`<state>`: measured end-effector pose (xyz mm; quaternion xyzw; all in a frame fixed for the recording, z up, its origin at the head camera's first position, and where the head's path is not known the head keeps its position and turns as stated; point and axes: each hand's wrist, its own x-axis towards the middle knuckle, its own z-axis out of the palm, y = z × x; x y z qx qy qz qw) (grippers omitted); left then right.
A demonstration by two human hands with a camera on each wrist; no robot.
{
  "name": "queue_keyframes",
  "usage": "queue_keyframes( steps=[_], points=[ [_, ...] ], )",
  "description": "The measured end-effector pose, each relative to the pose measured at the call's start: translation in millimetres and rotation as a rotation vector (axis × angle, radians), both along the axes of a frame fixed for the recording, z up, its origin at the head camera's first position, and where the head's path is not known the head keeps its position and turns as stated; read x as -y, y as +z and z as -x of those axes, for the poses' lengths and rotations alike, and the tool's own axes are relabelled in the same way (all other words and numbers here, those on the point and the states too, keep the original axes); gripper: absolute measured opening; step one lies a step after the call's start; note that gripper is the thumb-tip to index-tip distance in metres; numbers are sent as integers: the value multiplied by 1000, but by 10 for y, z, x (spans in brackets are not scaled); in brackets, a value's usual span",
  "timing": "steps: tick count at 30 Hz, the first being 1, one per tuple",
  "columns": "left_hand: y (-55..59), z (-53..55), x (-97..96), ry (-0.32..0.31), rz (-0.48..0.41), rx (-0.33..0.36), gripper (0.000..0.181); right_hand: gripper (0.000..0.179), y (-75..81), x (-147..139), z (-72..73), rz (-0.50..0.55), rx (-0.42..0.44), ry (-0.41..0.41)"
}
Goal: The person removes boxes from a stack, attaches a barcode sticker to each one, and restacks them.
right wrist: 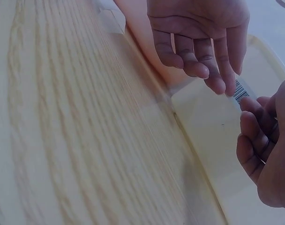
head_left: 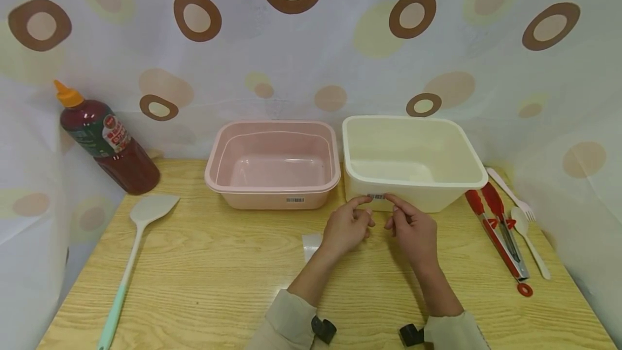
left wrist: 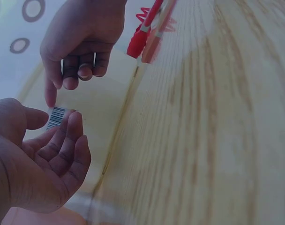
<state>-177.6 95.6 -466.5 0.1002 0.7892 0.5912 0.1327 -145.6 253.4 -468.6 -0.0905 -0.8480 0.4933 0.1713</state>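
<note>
A cream plastic basin (head_left: 413,194) stands at the back of the table, with a small barcode sticker (head_left: 376,196) on its front wall. My left hand (head_left: 346,228) reaches to the sticker's left end, its index finger extended and the other fingers loosely bent. From the other side, my right hand (head_left: 414,234) touches the right end with its index fingertip. In the left wrist view the sticker (left wrist: 56,118) lies flat on the wall between both hands. The right wrist view shows it partly hidden behind fingers. Neither hand grips anything.
Left of the cream basin is a pink basin (head_left: 274,200) with its own barcode. A clear scrap (head_left: 311,244) lies beside my left wrist. Red tongs (head_left: 502,236), a spoon (head_left: 520,220) and a fork (head_left: 510,190) lie right; a sauce bottle (head_left: 109,139) and spatula (head_left: 128,263) are left.
</note>
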Motion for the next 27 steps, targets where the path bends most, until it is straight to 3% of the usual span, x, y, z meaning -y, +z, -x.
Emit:
queue_keyframes(
  steps=[6,14,23,27],
  points=[
    [3,1,0,3,-1,2,36,32,-33,-16,3,27,1,2],
    [14,-1,6,4,0,20,35,30,-108,-41,13,45,67,74],
    [5,-11,4,6,25,24,37,31,-7,-11,-20,28,43,45],
    [-1,-7,-11,6,32,19,38,32,-50,-28,-5,26,68,61]
  ],
)
